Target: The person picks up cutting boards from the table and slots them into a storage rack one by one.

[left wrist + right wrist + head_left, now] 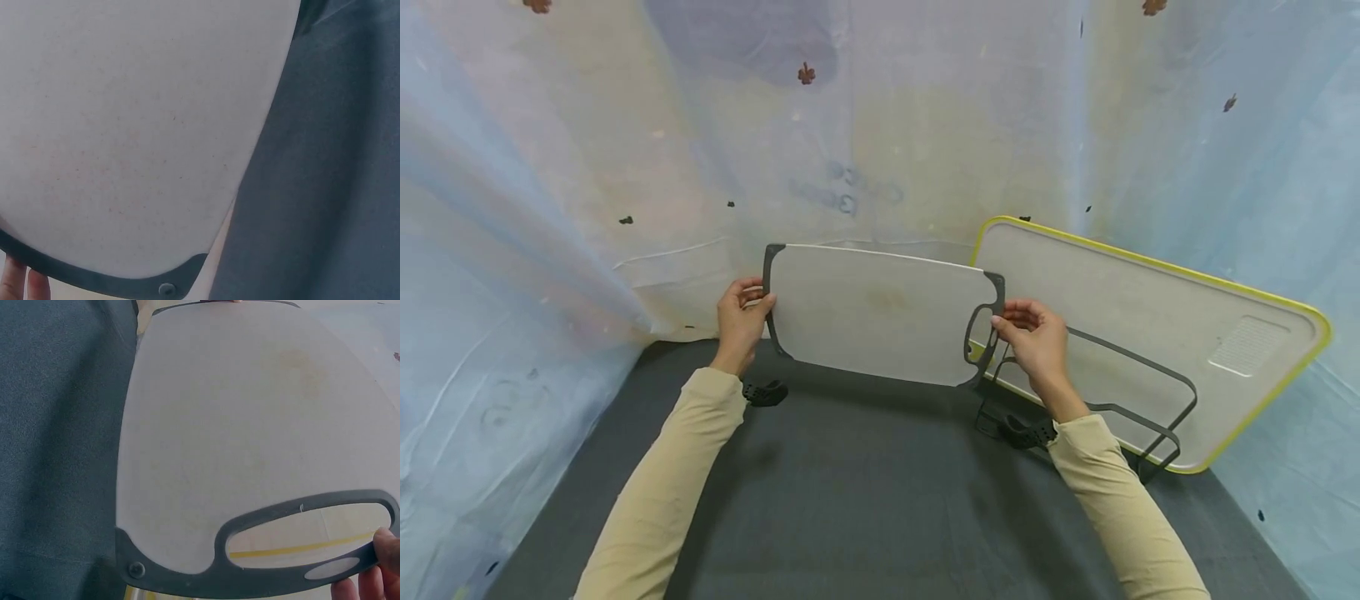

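A white cutting board (880,312) with dark grey ends is held up between both hands, tilted to face the camera. My left hand (742,325) pinches its left end, thumb in front and fingers behind. At the other end my right hand (1032,340) grips the dark handle beside its oval opening. Faint brownish stains mark the board's middle in the head view. The left wrist view shows small reddish specks on the side of the board (137,125) facing that camera. In the right wrist view the handle (256,584) and its opening fill the lower part.
A larger white board with a yellow rim (1150,275) leans at the right against the sheeted wall (910,150). In front of it stands a dark wire rack (1183,417), partly behind my right arm. Dark grey cloth (880,500) covers the table.
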### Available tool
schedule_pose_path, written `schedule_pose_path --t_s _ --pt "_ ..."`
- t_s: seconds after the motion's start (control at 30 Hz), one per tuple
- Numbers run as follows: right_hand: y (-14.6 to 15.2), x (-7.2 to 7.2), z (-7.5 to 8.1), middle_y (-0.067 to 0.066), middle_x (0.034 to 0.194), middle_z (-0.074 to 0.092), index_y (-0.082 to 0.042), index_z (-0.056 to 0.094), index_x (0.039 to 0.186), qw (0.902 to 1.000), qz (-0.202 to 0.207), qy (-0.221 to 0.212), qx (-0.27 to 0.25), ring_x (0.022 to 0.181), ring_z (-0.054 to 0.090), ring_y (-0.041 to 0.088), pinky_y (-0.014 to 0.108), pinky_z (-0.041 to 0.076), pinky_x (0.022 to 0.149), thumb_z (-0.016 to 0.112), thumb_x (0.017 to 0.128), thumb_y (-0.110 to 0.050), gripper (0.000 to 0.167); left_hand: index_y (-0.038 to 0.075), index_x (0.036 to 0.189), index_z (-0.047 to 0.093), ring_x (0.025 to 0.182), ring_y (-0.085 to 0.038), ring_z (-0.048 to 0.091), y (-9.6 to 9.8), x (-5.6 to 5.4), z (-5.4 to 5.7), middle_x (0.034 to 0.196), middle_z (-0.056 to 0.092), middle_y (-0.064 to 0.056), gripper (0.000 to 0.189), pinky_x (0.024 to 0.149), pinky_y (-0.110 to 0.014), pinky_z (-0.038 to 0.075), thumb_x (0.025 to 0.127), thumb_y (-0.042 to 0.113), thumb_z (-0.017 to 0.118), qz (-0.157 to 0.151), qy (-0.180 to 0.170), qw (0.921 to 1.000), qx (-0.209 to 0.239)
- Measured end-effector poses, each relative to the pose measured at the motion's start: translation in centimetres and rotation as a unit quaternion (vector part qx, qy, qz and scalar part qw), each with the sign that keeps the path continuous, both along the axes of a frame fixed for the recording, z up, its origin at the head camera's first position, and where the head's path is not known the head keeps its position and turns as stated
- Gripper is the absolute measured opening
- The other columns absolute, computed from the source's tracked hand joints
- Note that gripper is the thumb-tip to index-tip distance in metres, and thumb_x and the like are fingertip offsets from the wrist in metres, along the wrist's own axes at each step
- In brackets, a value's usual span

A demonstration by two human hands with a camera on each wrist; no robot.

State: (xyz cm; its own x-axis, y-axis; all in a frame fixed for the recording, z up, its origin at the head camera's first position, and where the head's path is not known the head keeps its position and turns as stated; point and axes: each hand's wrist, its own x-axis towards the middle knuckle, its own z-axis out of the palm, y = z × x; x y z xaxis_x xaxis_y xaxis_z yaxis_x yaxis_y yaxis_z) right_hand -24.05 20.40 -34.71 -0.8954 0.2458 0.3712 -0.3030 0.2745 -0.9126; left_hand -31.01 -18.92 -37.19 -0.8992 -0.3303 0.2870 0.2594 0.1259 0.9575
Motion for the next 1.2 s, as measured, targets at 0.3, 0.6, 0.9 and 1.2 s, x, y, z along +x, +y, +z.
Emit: schedule_pose_path --t_s 0.3,0.6,0.9,1.2 --pt "0.9 0.1 -0.5 0.015 0.094 0.066 0.008 0.065 0.106 0.9990 -0.036 0.018 0.021 0.077 0.060 0.009 0.017 0.050 0.064 0.075 0.084 0.000 0.026 -0.002 0.121 0.054 0.082 -0.015 0.057 1.2 -0.7 -0.7 0.105 0.058 -0.013 0.031 0.079 -0.028 0.048 0.091 -0.003 0.064 -0.017 0.014 0.9996 0.019" --pt "1.6 0.3 -0.7 0.008 0.089 0.067 0.006 0.067 0.101 0.9956 -0.059 0.060 0.041 0.078 0.061 0.010 0.021 0.048 0.073 0.077 0.082 -0.002 0.023 -0.004 0.120 0.054 0.086 -0.019 0.058 2.3 -1.2 -1.1 0.106 0.057 -0.014 0.031 0.080 -0.028 0.047 0.091 -0.007 0.063 -0.023 0.022 0.9988 0.038" --pt "1.9 0.8 -0.8 0.007 0.091 0.069 0.003 0.070 0.102 0.9920 -0.096 0.064 0.050 0.078 0.062 0.007 0.019 0.047 0.071 0.078 0.082 -0.005 0.023 -0.004 0.118 0.057 0.087 -0.018 0.060 3.2 -1.6 -1.5 0.104 0.059 -0.014 0.031 0.079 -0.030 0.048 0.089 -0.009 0.064 -0.028 0.028 0.9975 0.059" --pt "2.6 1.3 -1.2 0.014 0.093 0.069 0.005 0.070 0.100 0.9859 -0.126 0.095 0.055 0.078 0.061 0.006 0.024 0.047 0.077 0.078 0.082 -0.003 0.021 -0.003 0.117 0.058 0.086 -0.018 0.060 4.6 -1.9 -1.6 0.105 0.060 -0.014 0.030 0.079 -0.030 0.049 0.089 -0.009 0.064 -0.039 0.024 0.9969 0.064"
